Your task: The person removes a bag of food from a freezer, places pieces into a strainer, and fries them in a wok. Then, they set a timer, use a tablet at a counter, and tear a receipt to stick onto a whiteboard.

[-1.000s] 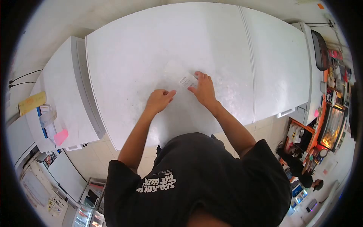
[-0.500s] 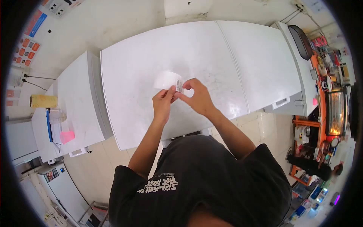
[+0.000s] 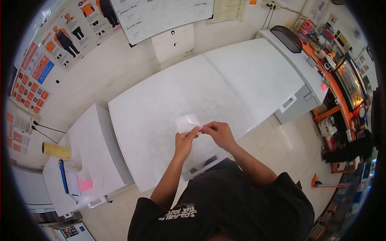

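A small clear plastic bag is held up above the white chest freezer lid. My left hand pinches its lower edge with thumb and fingers. My right hand pinches the same edge just to the right, fingertips nearly meeting the left hand's. The bag's label is hidden behind my fingers.
A second white freezer adjoins on the right, a smaller one on the left with a yellow roll, papers and a pink note. Posters and a whiteboard hang on the wall. A counter with a display case stands far right, with a person nearby.
Both hands lifted the bag off the freezer lid and drew it toward my body. My head tilted up, so the wall and posters came into view.
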A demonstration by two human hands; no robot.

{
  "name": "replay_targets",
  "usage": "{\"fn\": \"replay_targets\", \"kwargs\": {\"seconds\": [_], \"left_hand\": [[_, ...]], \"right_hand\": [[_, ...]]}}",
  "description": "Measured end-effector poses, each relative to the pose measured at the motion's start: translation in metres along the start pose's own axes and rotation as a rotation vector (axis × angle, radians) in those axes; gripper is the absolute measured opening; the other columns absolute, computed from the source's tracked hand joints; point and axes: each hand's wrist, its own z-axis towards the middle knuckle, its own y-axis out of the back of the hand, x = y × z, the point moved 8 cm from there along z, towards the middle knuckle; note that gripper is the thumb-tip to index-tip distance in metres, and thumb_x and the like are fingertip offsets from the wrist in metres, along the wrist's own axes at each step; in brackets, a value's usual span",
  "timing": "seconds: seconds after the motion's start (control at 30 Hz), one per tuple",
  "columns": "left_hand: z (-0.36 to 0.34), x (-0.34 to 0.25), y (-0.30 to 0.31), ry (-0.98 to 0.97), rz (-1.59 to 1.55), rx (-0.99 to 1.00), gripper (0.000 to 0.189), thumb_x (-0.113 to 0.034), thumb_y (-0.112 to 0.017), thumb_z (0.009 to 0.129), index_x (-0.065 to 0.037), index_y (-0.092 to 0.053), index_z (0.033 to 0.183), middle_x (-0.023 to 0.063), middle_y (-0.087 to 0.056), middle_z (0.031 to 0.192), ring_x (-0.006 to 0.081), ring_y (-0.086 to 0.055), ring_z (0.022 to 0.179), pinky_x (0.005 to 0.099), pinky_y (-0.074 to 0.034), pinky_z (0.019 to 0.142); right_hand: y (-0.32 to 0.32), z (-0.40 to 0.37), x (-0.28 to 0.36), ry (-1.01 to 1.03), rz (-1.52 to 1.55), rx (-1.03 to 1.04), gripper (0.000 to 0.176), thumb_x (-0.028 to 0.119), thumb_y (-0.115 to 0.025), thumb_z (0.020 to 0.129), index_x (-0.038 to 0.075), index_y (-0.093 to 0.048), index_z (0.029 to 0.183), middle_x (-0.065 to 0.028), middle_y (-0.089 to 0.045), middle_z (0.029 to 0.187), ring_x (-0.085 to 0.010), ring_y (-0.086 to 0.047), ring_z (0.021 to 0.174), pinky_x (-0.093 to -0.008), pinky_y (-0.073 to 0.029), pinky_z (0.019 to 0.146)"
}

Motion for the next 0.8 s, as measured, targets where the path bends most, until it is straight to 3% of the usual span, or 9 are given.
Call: {"fn": "replay_targets", "kwargs": {"seconds": [0.23, 0.33, 0.43, 0.53, 0.63, 0.67, 0.77, 0.8], "left_hand": [[0.003, 0.001, -0.005, 0.04, 0.177, 0.013, 0.037, -0.031, -0.065, 0.091, 0.006, -0.072, 0.089, 0.0064, -0.07, 0.081, 0.0104, -0.063, 0.079, 0.0255, -0.051, 0.074], [0.007, -0.011, -0.019, 0.004, -0.012, -0.002, 0.038, -0.03, -0.064, 0.092, 0.008, -0.069, 0.094, 0.0086, -0.069, 0.087, 0.0124, -0.064, 0.082, 0.0248, -0.05, 0.073], [0.025, 0.0, -0.024, 0.082, -0.091, -0.127, 0.038, -0.029, -0.063, 0.092, 0.008, -0.065, 0.098, 0.0112, -0.068, 0.093, 0.0162, -0.066, 0.084, 0.0253, -0.05, 0.073], [0.066, 0.039, -0.013, 0.22, -0.024, -0.156, 0.038, -0.031, -0.065, 0.09, 0.005, -0.063, 0.105, 0.0128, -0.068, 0.097, 0.0194, -0.067, 0.088, 0.0306, -0.051, 0.078], [0.113, 0.091, 0.007, 0.51, 0.385, -0.113, 0.043, -0.035, -0.07, 0.086, 0.003, -0.063, 0.107, 0.0146, -0.068, 0.095, 0.024, -0.067, 0.089, 0.036, -0.05, 0.082], [0.125, 0.08, 0.014, 0.627, 0.924, -0.048, 0.051, -0.038, -0.074, 0.08, 0.002, -0.06, 0.109, 0.0143, -0.066, 0.099, 0.026, -0.065, 0.093, 0.0388, -0.049, 0.083], [0.145, -0.012, -0.053, -0.265, 1.135, -0.575, 0.052, -0.038, -0.077, 0.076, 0.001, -0.059, 0.106, 0.0143, -0.063, 0.103, 0.0269, -0.062, 0.099, 0.0399, -0.048, 0.082], [0.154, -0.043, -0.102, -0.365, 1.071, -0.404, 0.049, -0.036, -0.078, 0.075, -0.002, -0.059, 0.105, 0.0117, -0.062, 0.104, 0.0251, -0.061, 0.099, 0.0401, -0.047, 0.083]], "right_hand": [[0.015, 0.008, -0.017, -0.093, 0.244, 0.044, 0.024, 0.017, -0.062, 0.088, -0.006, -0.067, 0.093, -0.0094, -0.069, 0.081, -0.0135, -0.064, 0.076, -0.0264, -0.051, 0.072], [0.03, 0.028, -0.021, -0.062, 0.252, 0.024, 0.023, 0.017, -0.06, 0.089, -0.005, -0.066, 0.092, -0.009, -0.069, 0.079, -0.0143, -0.065, 0.075, -0.0271, -0.051, 0.072], [0.073, 0.061, -0.027, 0.017, 0.029, -0.066, 0.025, 0.019, -0.058, 0.089, -0.004, -0.065, 0.092, -0.0093, -0.068, 0.081, -0.0165, -0.066, 0.075, -0.0287, -0.051, 0.071], [0.132, 0.102, -0.05, -0.023, 0.153, -0.151, 0.024, 0.019, -0.057, 0.088, -0.003, -0.065, 0.091, -0.0087, -0.067, 0.079, -0.0171, -0.066, 0.074, -0.0281, -0.049, 0.068], [0.184, 0.135, -0.059, -0.146, 0.273, -0.15, 0.023, 0.02, -0.058, 0.086, -0.002, -0.063, 0.088, -0.0074, -0.065, 0.074, -0.0155, -0.066, 0.072, -0.0259, -0.048, 0.064], [0.195, 0.145, -0.06, -0.161, 0.334, -0.142, 0.019, 0.019, -0.058, 0.086, 0.001, -0.061, 0.086, -0.0055, -0.061, 0.069, -0.0127, -0.062, 0.069, -0.0249, -0.046, 0.063], [0.212, 0.182, -0.06, -0.142, 0.248, -0.096, 0.018, 0.019, -0.058, 0.085, 0.001, -0.06, 0.083, -0.0052, -0.06, 0.066, -0.0117, -0.058, 0.063, -0.0257, -0.044, 0.061], [0.213, 0.194, -0.057, -0.14, 0.273, -0.079, 0.017, 0.019, -0.058, 0.085, 0.001, -0.059, 0.082, -0.0048, -0.059, 0.065, -0.0113, -0.056, 0.062, -0.0256, -0.044, 0.06]]}}
